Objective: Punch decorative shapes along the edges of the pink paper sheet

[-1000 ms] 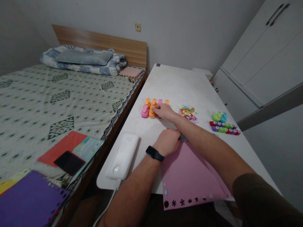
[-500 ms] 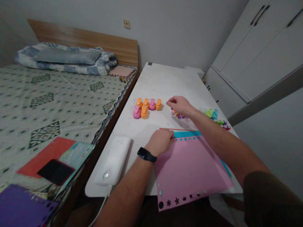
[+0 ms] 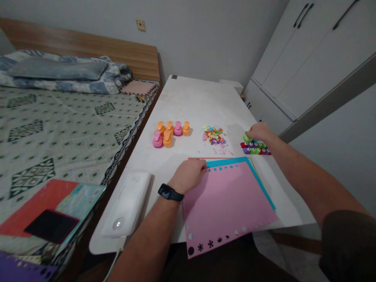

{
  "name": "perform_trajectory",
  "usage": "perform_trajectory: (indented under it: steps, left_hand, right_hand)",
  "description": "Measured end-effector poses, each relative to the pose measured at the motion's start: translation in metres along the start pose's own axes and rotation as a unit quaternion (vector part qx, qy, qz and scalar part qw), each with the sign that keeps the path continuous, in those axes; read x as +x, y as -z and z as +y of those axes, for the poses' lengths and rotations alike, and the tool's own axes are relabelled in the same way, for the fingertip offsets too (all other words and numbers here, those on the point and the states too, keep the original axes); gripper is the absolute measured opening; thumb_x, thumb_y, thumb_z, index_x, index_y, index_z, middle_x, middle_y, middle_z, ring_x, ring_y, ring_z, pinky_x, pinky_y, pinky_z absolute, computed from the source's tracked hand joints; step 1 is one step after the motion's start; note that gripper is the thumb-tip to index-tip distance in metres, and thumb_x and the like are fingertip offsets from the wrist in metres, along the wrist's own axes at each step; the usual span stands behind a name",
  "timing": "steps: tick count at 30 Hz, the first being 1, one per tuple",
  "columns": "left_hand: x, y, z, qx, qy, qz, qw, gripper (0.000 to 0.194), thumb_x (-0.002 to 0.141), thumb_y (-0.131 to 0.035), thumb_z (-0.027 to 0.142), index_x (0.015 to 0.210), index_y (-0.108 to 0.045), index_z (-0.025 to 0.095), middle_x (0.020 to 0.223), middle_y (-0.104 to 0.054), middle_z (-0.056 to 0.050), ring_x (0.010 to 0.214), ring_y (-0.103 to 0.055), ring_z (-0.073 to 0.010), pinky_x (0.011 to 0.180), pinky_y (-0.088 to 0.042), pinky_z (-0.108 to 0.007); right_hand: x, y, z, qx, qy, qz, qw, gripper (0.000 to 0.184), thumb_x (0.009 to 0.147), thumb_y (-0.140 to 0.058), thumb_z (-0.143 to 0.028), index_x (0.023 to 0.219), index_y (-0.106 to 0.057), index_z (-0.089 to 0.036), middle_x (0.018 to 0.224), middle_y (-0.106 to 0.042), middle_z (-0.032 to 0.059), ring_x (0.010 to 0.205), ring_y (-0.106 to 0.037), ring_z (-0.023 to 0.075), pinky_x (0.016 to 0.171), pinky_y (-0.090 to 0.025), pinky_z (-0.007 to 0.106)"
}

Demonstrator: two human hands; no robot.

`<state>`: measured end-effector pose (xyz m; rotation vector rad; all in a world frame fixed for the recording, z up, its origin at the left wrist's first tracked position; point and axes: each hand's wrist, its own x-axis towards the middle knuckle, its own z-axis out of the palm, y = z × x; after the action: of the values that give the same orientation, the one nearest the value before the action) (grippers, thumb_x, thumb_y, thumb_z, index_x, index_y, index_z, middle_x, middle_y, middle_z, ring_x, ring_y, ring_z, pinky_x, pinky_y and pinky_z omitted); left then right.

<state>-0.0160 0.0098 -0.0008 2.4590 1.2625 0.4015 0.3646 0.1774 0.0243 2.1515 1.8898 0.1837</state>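
My left hand (image 3: 190, 172), with a dark watch on the wrist, pinches the upper left edge of a pink foam sheet (image 3: 229, 196). Shaped holes run along the sheet's top, left and bottom edges, and its lower corner hangs over the table's front edge. A blue sheet (image 3: 226, 161) shows from beneath it. At the right side of the table, my right hand (image 3: 260, 132) has its fingers closed on a light green craft punch (image 3: 247, 138). The hand mostly covers a blue punch beside it. Several red, purple and green pieces with eyes (image 3: 255, 148) lie just below.
Several orange and pink craft punches (image 3: 167, 138) stand left of centre. Colourful cut-out bits (image 3: 214, 135) are heaped mid-table. A white power device (image 3: 129, 203) with a cable lies at the left edge. The bed beside the table bears a dark phone (image 3: 51, 226) and coloured sheets.
My right hand has moved right, from above the heap of cut-outs to the green punch. The view has turned slightly right. My left hand stays on the pink sheet's edge.
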Motion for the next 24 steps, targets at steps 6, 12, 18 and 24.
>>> perform_trajectory:
  steps: [6,12,18,24]
  left_hand:
    - [0.001,-0.001,-0.002,-0.014,-0.005,0.005,1.0,0.017,0.095,-0.054,0.025,0.089,-0.069,0.02,0.09,-0.073,-0.007,0.083,-0.065,-0.0211,0.074,-0.044,-0.031]
    - [0.0,-0.002,-0.003,-0.029,-0.004,0.007,1.0,0.019,0.097,-0.051,0.023,0.092,-0.069,0.021,0.091,-0.074,-0.006,0.083,-0.066,-0.0209,0.073,-0.044,-0.031]
    - [0.0,0.002,-0.003,-0.032,-0.006,0.008,0.999,0.018,0.097,-0.051,0.023,0.094,-0.068,0.021,0.092,-0.073,-0.006,0.084,-0.066,-0.0211,0.075,-0.045,-0.031]
    - [0.001,0.003,-0.004,-0.042,-0.009,0.018,0.999,0.016,0.098,-0.051,0.023,0.097,-0.067,0.021,0.092,-0.072,-0.006,0.085,-0.064,-0.0208,0.077,-0.046,-0.032]
  right_hand:
    - [-0.013,0.008,-0.01,0.094,0.009,0.038,0.995,0.037,0.085,-0.065,-0.047,0.096,-0.072,-0.012,0.106,-0.072,0.0206,0.102,-0.064,0.0335,0.09,-0.046,0.045]
    - [-0.052,0.018,-0.017,0.329,-0.037,0.173,0.928,0.036,0.082,-0.069,-0.054,0.096,-0.061,-0.022,0.094,-0.07,0.011,0.082,-0.063,0.0256,0.073,-0.05,0.039]
    - [-0.105,0.009,-0.027,0.585,0.073,0.05,0.806,0.041,0.079,-0.075,-0.056,0.095,-0.056,-0.023,0.083,-0.066,0.0026,0.07,-0.061,0.0179,0.06,-0.049,0.031]
    - [-0.129,-0.015,-0.03,0.636,0.107,0.011,0.764,0.042,0.08,-0.077,-0.049,0.109,-0.063,-0.023,0.097,-0.066,0.0031,0.08,-0.062,0.0165,0.07,-0.053,0.031]
